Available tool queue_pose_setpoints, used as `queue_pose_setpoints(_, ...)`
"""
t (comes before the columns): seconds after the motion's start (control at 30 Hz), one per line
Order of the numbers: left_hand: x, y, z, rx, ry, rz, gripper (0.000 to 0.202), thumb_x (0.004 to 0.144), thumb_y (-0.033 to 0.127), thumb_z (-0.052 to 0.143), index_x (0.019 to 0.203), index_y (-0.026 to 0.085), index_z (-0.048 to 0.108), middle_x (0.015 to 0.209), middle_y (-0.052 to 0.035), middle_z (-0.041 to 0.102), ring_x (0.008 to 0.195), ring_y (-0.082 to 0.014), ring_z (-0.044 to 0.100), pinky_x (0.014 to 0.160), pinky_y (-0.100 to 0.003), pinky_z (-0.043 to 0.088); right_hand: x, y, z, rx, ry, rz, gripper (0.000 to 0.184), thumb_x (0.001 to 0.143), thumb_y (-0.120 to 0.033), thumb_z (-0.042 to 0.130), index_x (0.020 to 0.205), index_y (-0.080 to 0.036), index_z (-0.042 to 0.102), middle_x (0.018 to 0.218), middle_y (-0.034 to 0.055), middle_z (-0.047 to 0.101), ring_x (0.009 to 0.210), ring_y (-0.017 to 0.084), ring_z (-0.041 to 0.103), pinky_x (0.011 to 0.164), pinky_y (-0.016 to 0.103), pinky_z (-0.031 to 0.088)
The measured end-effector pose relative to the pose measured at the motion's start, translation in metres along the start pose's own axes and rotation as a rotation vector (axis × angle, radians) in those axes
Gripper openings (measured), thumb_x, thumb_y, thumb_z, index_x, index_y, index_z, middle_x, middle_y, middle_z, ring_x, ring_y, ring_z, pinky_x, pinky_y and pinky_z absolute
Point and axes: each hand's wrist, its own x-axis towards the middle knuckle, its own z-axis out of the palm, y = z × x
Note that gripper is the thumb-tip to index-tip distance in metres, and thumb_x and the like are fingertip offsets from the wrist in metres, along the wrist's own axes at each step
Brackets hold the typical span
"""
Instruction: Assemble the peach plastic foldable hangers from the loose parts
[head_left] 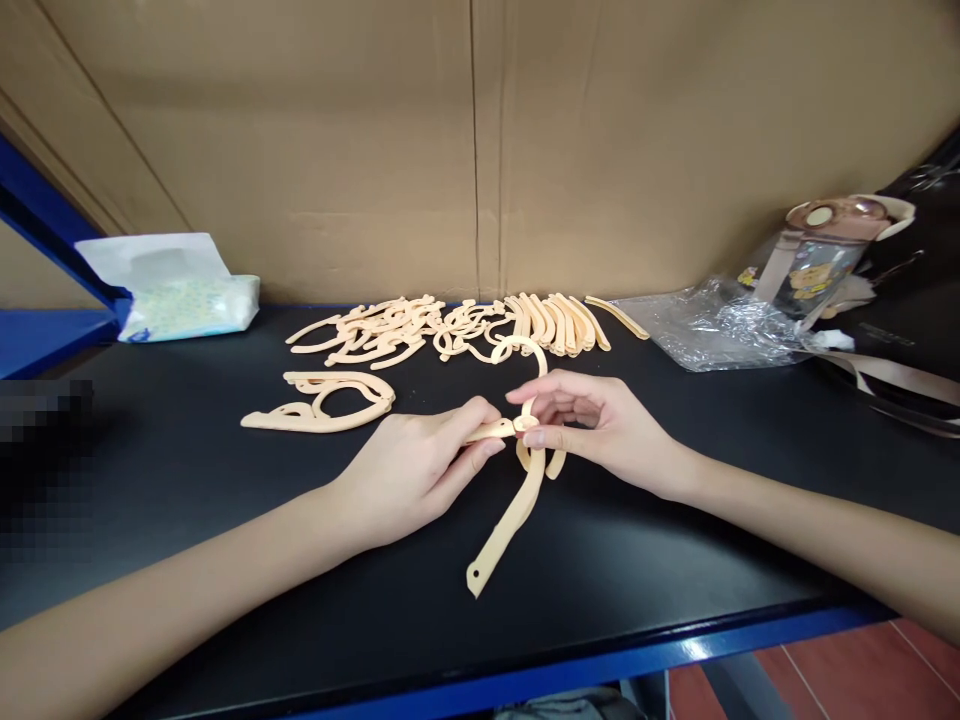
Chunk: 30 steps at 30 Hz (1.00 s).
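My left hand point(420, 465) and my right hand point(592, 425) meet over the middle of the black table point(187, 520). Both pinch the same set of cream-coloured curved flat strips point(517, 500) where the pieces cross. One long strip hangs down toward me and ends in a small hole. A hooked piece point(521, 348) curves up behind my fingers. Left of my hands lies an assembled cream shape point(322, 405). A heap of several loose cream strips point(450, 328) lies along the back of the table.
A cardboard wall point(480, 140) closes the back. A tissue pack point(180, 290) sits at the back left by a blue frame point(45, 230). At the back right lie crumpled clear plastic point(712, 325), a pink bottle point(817, 250) and a black bag point(907, 300). The table's blue front edge point(600, 665) is close.
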Motion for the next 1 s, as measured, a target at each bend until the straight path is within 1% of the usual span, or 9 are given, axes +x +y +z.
queue_pose_setpoints(0.1, 0.0011, 0.0016, -0.0013, -0.055, -0.013, -0.033, 0.017, 0.100, 0.033, 0.037, 0.095, 0.021, 0.050, 0.070, 0.0066, 0.058, 0.052, -0.0080, 0.053, 0.050, -0.019, 0.034, -0.0002, 0.0024, -0.0002, -0.001, -0.023, 0.017, 0.021, 0.080, -0.031, 0.072, 0.098, -0.020, 0.071, 0.085, 0.0003, 0.068, 0.074, 0.011, 0.066, 0.067, 0.024, 0.055)
queue_pose_setpoints(0.17, 0.0015, 0.0019, -0.0016, -0.085, -0.029, -0.041, 0.018, 0.100, 0.034, 0.037, 0.095, 0.021, 0.049, 0.070, 0.0066, 0.057, 0.054, -0.0082, 0.054, 0.051, -0.019, 0.035, -0.0006, 0.0033, -0.0003, -0.008, -0.033, 0.018, 0.019, 0.082, -0.032, 0.071, 0.097, -0.020, 0.072, 0.086, 0.0007, 0.068, 0.075, 0.012, 0.066, 0.067, 0.025, 0.056)
queue_pose_setpoints(0.3, 0.0004, 0.0009, -0.0009, -0.103, -0.070, -0.061, 0.019, 0.100, 0.036, 0.037, 0.097, 0.021, 0.049, 0.071, 0.0063, 0.058, 0.057, -0.0092, 0.055, 0.052, -0.020, 0.036, -0.0011, 0.0030, 0.0000, 0.016, -0.044, 0.040, 0.020, 0.081, -0.032, 0.071, 0.096, -0.019, 0.071, 0.082, 0.0006, 0.068, 0.072, 0.012, 0.067, 0.064, 0.025, 0.057)
queue_pose_setpoints(0.47, -0.0003, -0.0004, 0.0006, -0.094, -0.127, -0.063, 0.020, 0.100, 0.037, 0.036, 0.098, 0.022, 0.048, 0.071, 0.0061, 0.058, 0.057, -0.0104, 0.055, 0.049, -0.021, 0.033, -0.0017, 0.0020, 0.0010, 0.056, -0.067, 0.082, 0.024, 0.081, -0.034, 0.071, 0.098, -0.017, 0.070, 0.079, 0.0013, 0.069, 0.069, 0.013, 0.067, 0.061, 0.026, 0.058)
queue_pose_setpoints(0.8, 0.0001, 0.0018, 0.0024, -0.069, -0.044, -0.066, 0.023, 0.100, 0.039, 0.036, 0.098, 0.022, 0.051, 0.075, 0.0049, 0.062, 0.059, -0.0099, 0.057, 0.051, -0.020, 0.035, -0.0018, 0.0009, 0.0003, 0.070, -0.096, 0.098, 0.021, 0.084, -0.033, 0.069, 0.099, -0.017, 0.067, 0.077, 0.0001, 0.068, 0.066, 0.011, 0.066, 0.059, 0.024, 0.057)
queue_pose_setpoints(0.93, 0.0004, 0.0008, 0.0013, -0.061, -0.044, -0.064, 0.023, 0.100, 0.039, 0.038, 0.098, 0.022, 0.054, 0.076, 0.0054, 0.063, 0.059, -0.0089, 0.056, 0.052, -0.020, 0.035, -0.0029, 0.0007, 0.0008, 0.094, -0.105, 0.104, 0.019, 0.086, -0.030, 0.067, 0.099, -0.017, 0.066, 0.079, -0.0002, 0.070, 0.066, 0.010, 0.067, 0.060, 0.023, 0.056)
queue_pose_setpoints(1.0, 0.0008, 0.0001, 0.0010, -0.079, -0.048, -0.054, 0.022, 0.099, 0.038, 0.039, 0.100, 0.023, 0.056, 0.080, 0.0056, 0.065, 0.062, -0.0087, 0.058, 0.054, -0.020, 0.036, -0.0034, -0.0002, 0.0007, 0.110, -0.107, 0.107, 0.017, 0.086, -0.028, 0.067, 0.098, -0.017, 0.066, 0.080, -0.0002, 0.071, 0.065, 0.010, 0.067, 0.059, 0.022, 0.056)
